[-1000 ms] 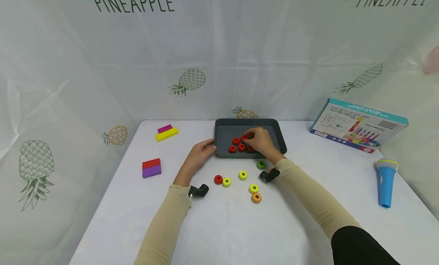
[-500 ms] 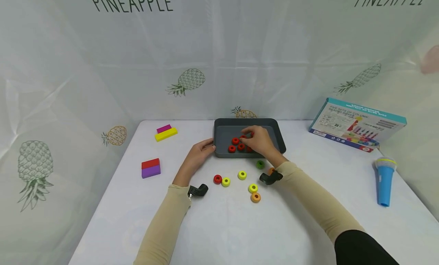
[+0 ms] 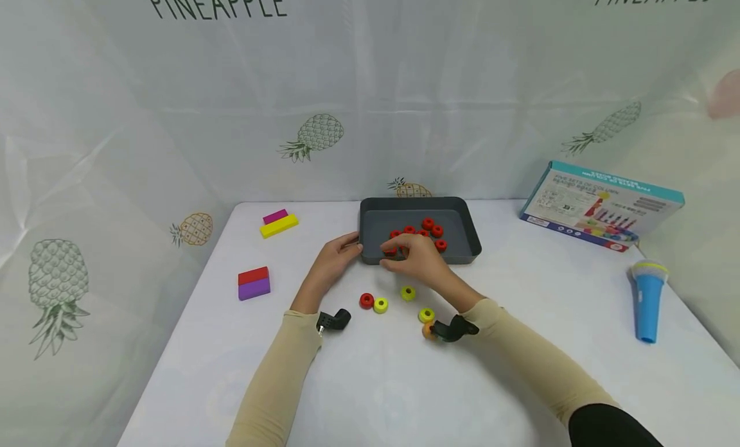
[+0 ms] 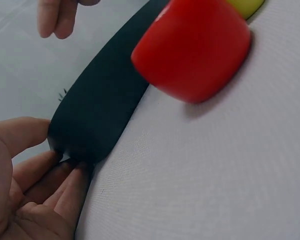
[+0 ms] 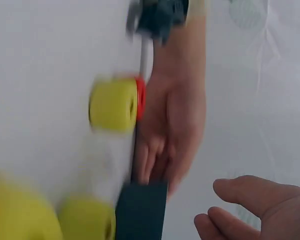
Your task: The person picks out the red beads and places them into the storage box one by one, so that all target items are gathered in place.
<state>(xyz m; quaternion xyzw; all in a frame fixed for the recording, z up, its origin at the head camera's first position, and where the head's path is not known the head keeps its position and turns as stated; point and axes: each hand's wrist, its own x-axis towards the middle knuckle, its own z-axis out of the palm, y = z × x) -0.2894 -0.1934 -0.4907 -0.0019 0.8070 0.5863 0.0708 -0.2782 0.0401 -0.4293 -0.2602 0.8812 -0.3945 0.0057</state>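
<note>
My left hand (image 3: 334,262) grips the front left corner of the dark grey tray (image 3: 381,216), thumb at the rim and fingers below it in the left wrist view. Several red beads (image 3: 437,230) lie in the tray. Over the tray's front edge hovers my right hand (image 3: 421,259), thumb and fingers apart with nothing between them, partly covering some beads. On the table in front, a red bead (image 3: 367,300) touches a yellow bead (image 3: 380,305). Two more yellow beads (image 3: 408,293) lie farther right. An orange bead (image 3: 428,331) is partly hidden by the right wrist camera.
A red block (image 3: 253,275) and purple block (image 3: 254,289) sit at the left, with a yellow block (image 3: 279,226) and magenta block (image 3: 275,216) behind. At the right are a cardboard box (image 3: 601,206) and a blue toy microphone (image 3: 649,306). A pineapple-print curtain (image 3: 451,113) hangs behind.
My right hand has let go of a red bead in the tray and come left and toward me. Its arm now covers the green bead. My left hand stays on the tray.
</note>
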